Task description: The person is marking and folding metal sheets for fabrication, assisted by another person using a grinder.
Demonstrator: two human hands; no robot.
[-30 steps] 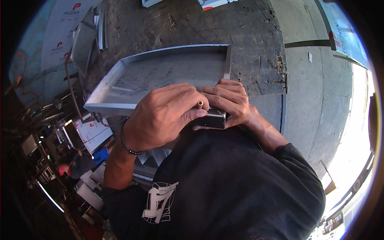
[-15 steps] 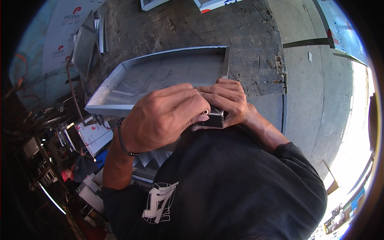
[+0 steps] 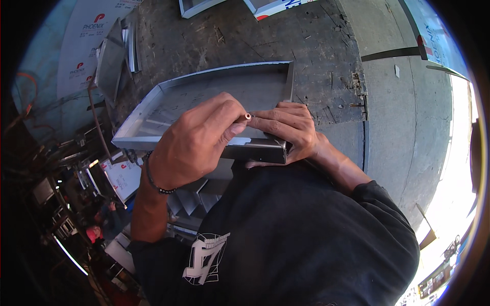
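Note:
A shallow metal tray (image 3: pixel 224 86) with upright walls lies at the front of the worktable, its near right corner close to my body. My right hand (image 3: pixel 291 130) grips that corner, fingers over the wall and thumb underneath. Just left of it, my left hand (image 3: pixel 199 135) pinches a thin tool with a round, hollow, copper-coloured end (image 3: pixel 248 116); the rest is hidden in my fingers. Its tip side is close to my right fingertips, and I cannot tell whether they touch. Along the near wall, pale film (image 3: pixel 237 141) with a ragged end borders dark bare metal (image 3: pixel 260 153).
The worn, scratched worktable (image 3: pixel 255 38) ends at a chipped right edge. At its far side lie more white-edged metal pieces (image 3: pixel 278 6). Bent metal sheets (image 3: pixel 115 61) lean at the left. Folded metal parts (image 3: pixel 191 196) sit below the tray. Concrete floor (image 3: pixel 403 117) stretches right.
My left hand has moved left and slightly away from my body with the thin tool, uncovering the near wall by the corner. My right hand keeps its grip on the tray.

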